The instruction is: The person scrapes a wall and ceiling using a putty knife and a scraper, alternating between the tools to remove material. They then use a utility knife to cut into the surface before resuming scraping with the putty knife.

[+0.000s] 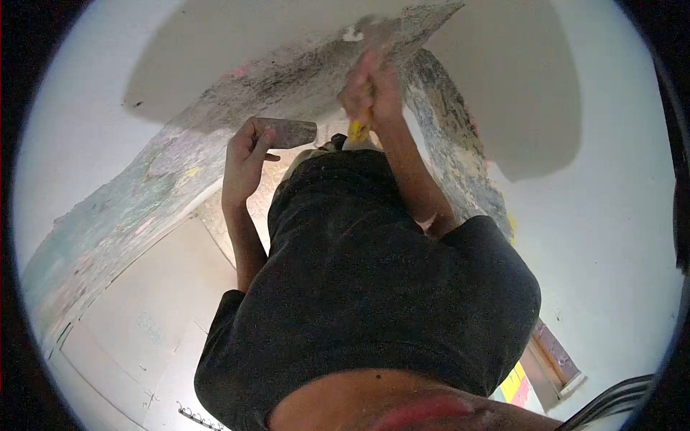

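A flat grey-brown plate (287, 133), likely metal, is held out to the right by my left hand (248, 159), thumb on its face. My right hand (374, 90) is closed round a tool with a yellow handle (359, 129), whose lower end points toward my body. The far end of that tool, close to the wall, is blurred. A rough grey patch (302, 68) of bare wall surface lies beyond both hands, with a small white spot (352, 34) near my right hand.
Smooth white wall (596, 215) spans the right side. At lower left is a pale door-like panel (154, 302), with a row of hooks (200, 416) below. Dark cables (611, 402) run at lower right, near a wooden frame (553, 355).
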`<state>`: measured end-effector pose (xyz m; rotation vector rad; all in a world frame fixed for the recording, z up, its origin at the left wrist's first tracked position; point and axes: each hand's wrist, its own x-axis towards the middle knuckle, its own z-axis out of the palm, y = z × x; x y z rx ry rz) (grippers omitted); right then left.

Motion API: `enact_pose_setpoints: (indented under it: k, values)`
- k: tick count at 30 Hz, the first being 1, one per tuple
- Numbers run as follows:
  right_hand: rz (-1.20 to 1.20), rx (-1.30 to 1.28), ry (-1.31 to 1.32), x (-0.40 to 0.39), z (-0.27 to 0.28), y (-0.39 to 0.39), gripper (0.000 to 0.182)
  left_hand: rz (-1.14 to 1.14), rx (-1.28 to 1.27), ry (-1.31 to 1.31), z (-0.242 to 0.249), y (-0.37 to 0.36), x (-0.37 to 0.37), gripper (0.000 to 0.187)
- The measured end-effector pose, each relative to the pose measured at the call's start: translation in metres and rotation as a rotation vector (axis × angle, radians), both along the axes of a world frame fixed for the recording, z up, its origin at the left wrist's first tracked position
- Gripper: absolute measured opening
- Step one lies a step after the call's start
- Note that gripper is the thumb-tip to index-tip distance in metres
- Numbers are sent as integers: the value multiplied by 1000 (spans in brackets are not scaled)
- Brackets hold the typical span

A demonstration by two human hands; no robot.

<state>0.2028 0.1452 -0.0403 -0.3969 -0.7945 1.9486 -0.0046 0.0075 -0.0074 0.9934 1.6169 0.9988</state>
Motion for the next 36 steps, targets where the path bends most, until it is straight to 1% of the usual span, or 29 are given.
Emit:
enact_pose_setpoints:
  k: [1,2,5,6,9,12,15,18,21,24,27,30,33,36]
  values:
    - [-43,-18,134,2,2,5,34,-5,10,-2,-2,0,0,20]
    - [-26,106,-17,19,10,12,38,9,-11,1,1,-2,3,20]
    - [-273,702,-1107,38,7,17,46,8,-35,-14,-7,-11,-2,22]
    - [-225,782,-1305,36,8,13,52,21,-36,-26,-11,-12,-2,23]
    - [-102,643,-1236,39,-10,5,46,29,-47,-22,-14,-15,-1,23]
    - [-63,570,-1197,34,-11,5,47,44,-55,0,-12,-19,0,23]
    - [-37,615,-1216,30,-15,14,47,45,-49,-10,-14,-19,-1,22]
    - [-117,556,-1010,24,-13,13,46,59,-56,-15,-12,-19,-3,21]
    - [46,314,-855,25,-9,11,43,68,-57,2,-9,-16,-3,19]
    - [148,138,-601,21,-3,7,38,56,-41,4,-13,-12,-4,19]
    - [155,34,-457,13,-6,-1,35,58,-29,-21,-16,-8,-3,19]
    - [124,52,-350,4,-21,0,39,46,-4,-26,-16,-3,-1,18]
    - [46,134,-421,-1,-23,1,38,26,-22,8,-17,-2,-11,19]
    - [-11,230,-590,1,-24,-1,35,14,-36,-1,-11,-3,-14,21]
